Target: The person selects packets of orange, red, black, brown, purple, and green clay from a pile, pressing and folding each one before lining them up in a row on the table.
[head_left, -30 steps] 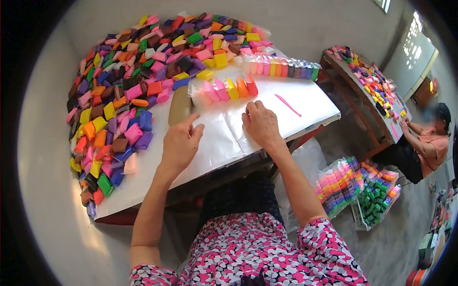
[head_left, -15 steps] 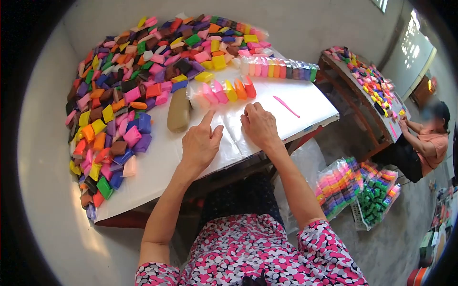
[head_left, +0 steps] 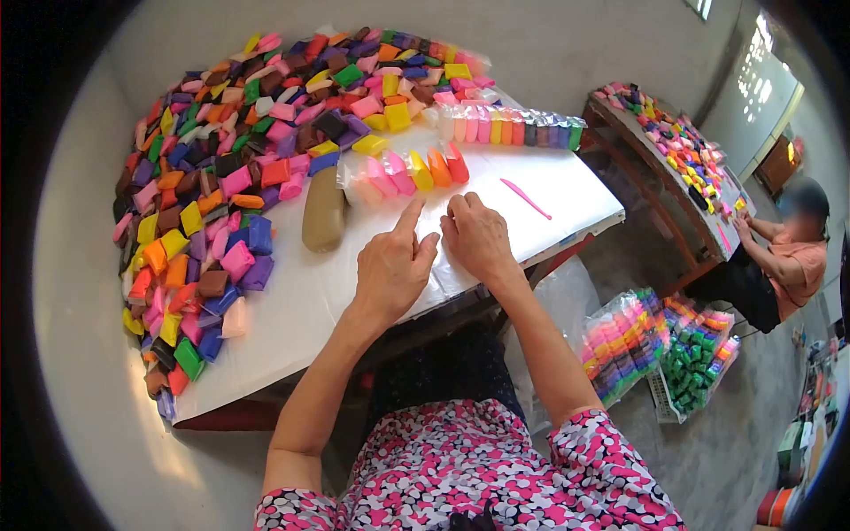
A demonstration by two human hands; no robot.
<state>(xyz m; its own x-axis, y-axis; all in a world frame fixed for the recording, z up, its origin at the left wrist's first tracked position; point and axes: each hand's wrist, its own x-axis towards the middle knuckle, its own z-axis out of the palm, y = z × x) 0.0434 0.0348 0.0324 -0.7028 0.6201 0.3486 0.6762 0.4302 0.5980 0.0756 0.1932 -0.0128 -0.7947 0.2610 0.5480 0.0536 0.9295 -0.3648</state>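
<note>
On the white tabletop [head_left: 310,327], my left hand [head_left: 392,270] has its index finger stretched out and its thumb apart, just below a short row of coloured clay packs [head_left: 421,171] in clear wrapping. Those packs run from pale pink through yellow to orange and red. To the right, my right hand [head_left: 480,237] rests with fingers curled down; whether thin clear film lies under them I cannot make out. A pink plastic modelling knife [head_left: 526,199] lies right of that hand. Left of the row sits an olive-brown oblong block [head_left: 324,212].
Many loose coloured clay packs [head_left: 212,199] heap along the table's left and back. A longer wrapped row [head_left: 513,128] lies at the back right. Bagged packs [head_left: 624,345] and a white basket [head_left: 662,396] stand on the floor. A person [head_left: 797,248] sits at another table [head_left: 651,190].
My left hand has shifted right, closer to my right hand. The right hand has moved slightly left. The whole view has drifted a little; the packs stay in place.
</note>
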